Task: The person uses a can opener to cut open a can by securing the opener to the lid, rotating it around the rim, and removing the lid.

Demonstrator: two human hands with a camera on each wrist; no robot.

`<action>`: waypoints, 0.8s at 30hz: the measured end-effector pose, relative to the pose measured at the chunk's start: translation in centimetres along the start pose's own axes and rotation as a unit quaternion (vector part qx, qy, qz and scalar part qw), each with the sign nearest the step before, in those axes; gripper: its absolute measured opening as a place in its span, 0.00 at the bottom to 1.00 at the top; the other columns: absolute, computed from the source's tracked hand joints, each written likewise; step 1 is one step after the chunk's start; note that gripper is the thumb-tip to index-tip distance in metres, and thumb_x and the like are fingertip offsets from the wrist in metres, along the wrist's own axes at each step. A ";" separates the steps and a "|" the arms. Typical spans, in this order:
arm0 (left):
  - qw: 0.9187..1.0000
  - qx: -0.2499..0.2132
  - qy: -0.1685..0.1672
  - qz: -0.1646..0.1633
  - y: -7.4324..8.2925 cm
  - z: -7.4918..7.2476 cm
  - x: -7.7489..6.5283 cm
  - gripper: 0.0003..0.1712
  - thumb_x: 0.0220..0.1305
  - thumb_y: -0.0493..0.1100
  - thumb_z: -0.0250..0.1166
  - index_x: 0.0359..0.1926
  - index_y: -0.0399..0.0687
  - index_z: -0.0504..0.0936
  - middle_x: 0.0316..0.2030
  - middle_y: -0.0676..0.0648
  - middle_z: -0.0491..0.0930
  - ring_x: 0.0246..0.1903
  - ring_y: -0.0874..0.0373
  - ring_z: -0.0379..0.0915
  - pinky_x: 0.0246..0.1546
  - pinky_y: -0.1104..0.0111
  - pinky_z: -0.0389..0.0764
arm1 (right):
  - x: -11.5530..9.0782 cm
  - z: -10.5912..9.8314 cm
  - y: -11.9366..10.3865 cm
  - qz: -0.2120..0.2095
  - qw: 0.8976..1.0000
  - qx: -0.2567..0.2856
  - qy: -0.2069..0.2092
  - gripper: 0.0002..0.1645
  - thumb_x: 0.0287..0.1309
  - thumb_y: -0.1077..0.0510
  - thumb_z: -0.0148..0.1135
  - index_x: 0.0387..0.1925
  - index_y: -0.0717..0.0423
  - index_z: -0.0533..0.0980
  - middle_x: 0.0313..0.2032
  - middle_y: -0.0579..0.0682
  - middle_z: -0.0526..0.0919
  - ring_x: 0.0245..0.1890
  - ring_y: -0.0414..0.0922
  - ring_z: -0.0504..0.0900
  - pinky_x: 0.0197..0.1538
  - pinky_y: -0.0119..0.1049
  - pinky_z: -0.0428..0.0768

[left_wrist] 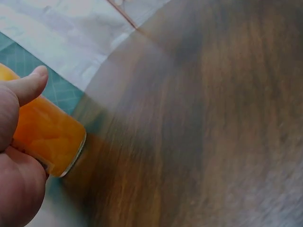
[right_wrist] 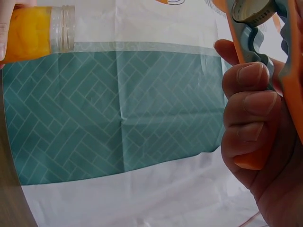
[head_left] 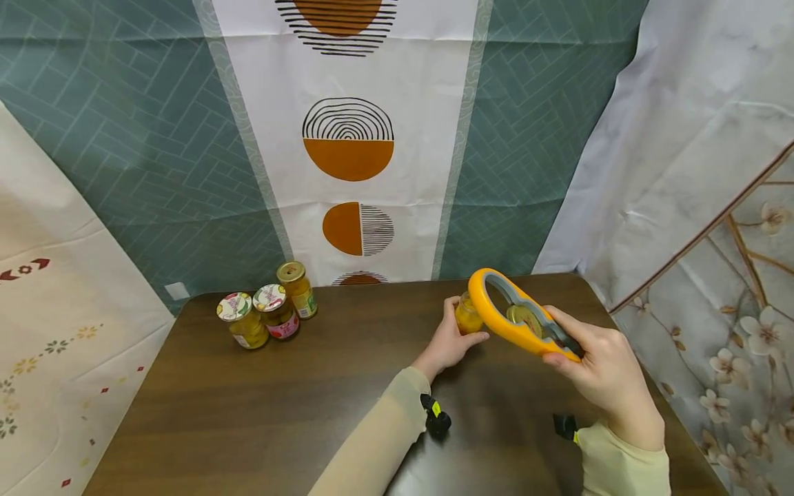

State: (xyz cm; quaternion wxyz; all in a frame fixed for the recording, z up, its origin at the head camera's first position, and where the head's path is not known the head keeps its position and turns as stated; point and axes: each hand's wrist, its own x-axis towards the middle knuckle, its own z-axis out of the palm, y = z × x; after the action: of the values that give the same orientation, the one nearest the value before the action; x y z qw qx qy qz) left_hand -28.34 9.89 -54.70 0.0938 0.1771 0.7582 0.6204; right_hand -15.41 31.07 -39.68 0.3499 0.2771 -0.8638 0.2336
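Note:
In the head view my left hand grips a glass jar of orange-yellow fruit near the right back of the table. The right wrist view shows that jar's bare threaded neck, with no lid on it. My right hand holds an orange and grey jar opener by its handles, raised in front of the jar. Inside the opener's jaws sits a gold metal lid, apart from the jar. Curled fingers wrap the handles in the right wrist view.
Three lidded jars stand together at the table's back left: one with a patterned lid, a darker one and a gold-lidded one. Hanging cloth backs the brown table; more cloth hangs at both sides.

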 end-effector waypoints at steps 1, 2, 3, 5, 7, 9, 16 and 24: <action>1.000 0.003 -0.002 0.000 0.1 0.0 0.0 0.42 0.59 0.46 0.72 0.64 0.62 0.52 0.53 0.52 0.72 0.51 0.60 0.71 0.59 0.56 0.73 | 0.0 0.1 0.0 -0.001 1.000 -0.002 0.000 0.47 0.57 0.22 0.51 0.55 0.57 0.80 0.24 0.42 0.80 0.17 0.36 0.69 0.17 0.32 0.70; 1.000 0.007 -0.003 0.000 0.1 -0.1 0.1 0.42 0.59 0.46 0.72 0.63 0.61 0.52 0.53 0.51 0.71 0.51 0.60 0.71 0.58 0.56 0.73 | 0.1 0.1 0.0 -0.002 1.000 -0.002 0.001 0.47 0.57 0.22 0.51 0.55 0.57 0.80 0.24 0.42 0.80 0.17 0.36 0.69 0.17 0.33 0.70; 1.000 0.012 -0.004 0.000 0.2 -0.1 0.2 0.42 0.59 0.46 0.72 0.63 0.61 0.52 0.53 0.51 0.71 0.51 0.60 0.71 0.58 0.57 0.73 | 0.1 0.2 0.1 -0.003 1.000 -0.003 0.002 0.47 0.57 0.22 0.50 0.55 0.57 0.80 0.24 0.42 0.81 0.17 0.36 0.69 0.17 0.33 0.70; 1.000 0.023 -0.004 -0.001 0.2 -0.2 0.3 0.41 0.59 0.48 0.72 0.62 0.60 0.52 0.51 0.51 0.71 0.50 0.60 0.71 0.57 0.58 0.73 | 0.1 0.3 0.1 -0.005 1.000 -0.001 0.004 0.47 0.57 0.22 0.50 0.55 0.57 0.80 0.24 0.43 0.81 0.17 0.36 0.69 0.17 0.33 0.70; 0.999 0.034 0.000 -0.003 0.2 -0.2 0.4 0.42 0.58 0.50 0.72 0.61 0.60 0.52 0.50 0.52 0.71 0.50 0.61 0.71 0.57 0.59 0.73 | 0.1 0.4 0.0 -0.008 1.000 0.001 0.006 0.47 0.57 0.22 0.50 0.54 0.58 0.80 0.24 0.43 0.81 0.17 0.36 0.69 0.17 0.33 0.70; 0.999 0.039 0.002 -0.004 0.2 -0.2 0.5 0.43 0.57 0.51 0.73 0.62 0.59 0.51 0.50 0.52 0.71 0.49 0.61 0.71 0.57 0.59 0.73 | 0.1 0.4 0.0 -0.010 1.000 0.004 0.006 0.47 0.57 0.22 0.51 0.54 0.58 0.80 0.24 0.43 0.81 0.17 0.36 0.69 0.17 0.33 0.70; 0.999 0.045 0.006 -0.004 0.1 0.0 0.8 0.44 0.57 0.51 0.73 0.64 0.58 0.51 0.50 0.52 0.71 0.50 0.61 0.70 0.58 0.60 0.72 | 0.2 0.4 -0.1 -0.011 1.000 0.001 0.004 0.47 0.58 0.22 0.49 0.54 0.58 0.80 0.24 0.43 0.81 0.17 0.36 0.69 0.17 0.33 0.70; 0.999 0.045 0.012 -0.002 0.0 -0.1 0.6 0.41 0.57 0.53 0.72 0.62 0.58 0.54 0.51 0.52 0.72 0.50 0.62 0.71 0.58 0.60 0.73 | 0.1 0.4 0.1 -0.009 1.000 -0.001 -0.001 0.47 0.58 0.23 0.50 0.55 0.57 0.80 0.25 0.44 0.82 0.17 0.36 0.70 0.18 0.34 0.71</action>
State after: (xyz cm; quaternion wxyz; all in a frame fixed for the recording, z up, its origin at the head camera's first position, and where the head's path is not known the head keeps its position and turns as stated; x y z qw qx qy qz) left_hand -28.88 10.04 -54.60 0.0779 0.1719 0.7867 0.5877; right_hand -15.68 30.86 -39.89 0.3517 0.2850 -0.8616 0.2297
